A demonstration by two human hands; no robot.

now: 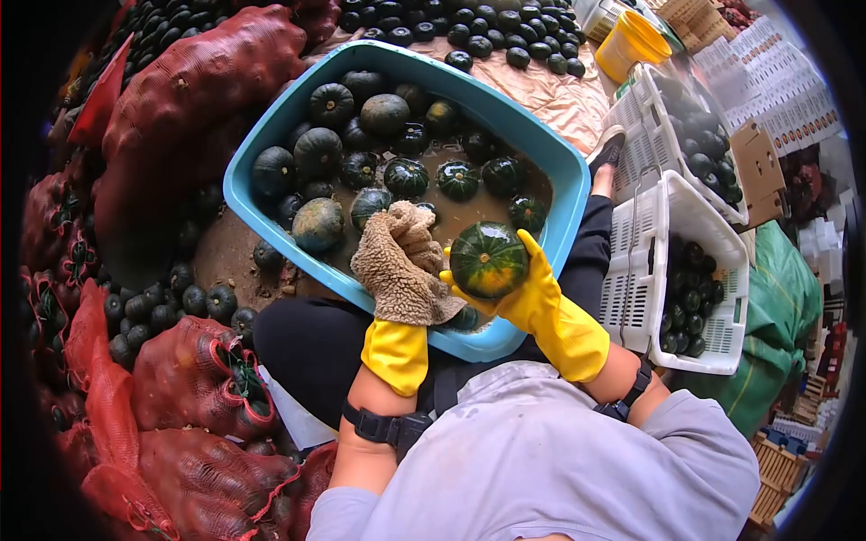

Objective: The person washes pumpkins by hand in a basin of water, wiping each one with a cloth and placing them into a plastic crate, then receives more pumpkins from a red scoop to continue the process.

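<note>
Inside the blue tub (566, 194) — brown water (471, 211), pumpkins (457, 180) (white crates (626, 302) hold more)

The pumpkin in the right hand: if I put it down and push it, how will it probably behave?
The pumpkin would likely roll, as its visible sides are rounded. It may be slippery: the skin shines as if wet. It is probably stiff, since no dent shows where the gloved right hand holds it.

Head camera | looks forward and down | near held squash (488, 259)
</note>
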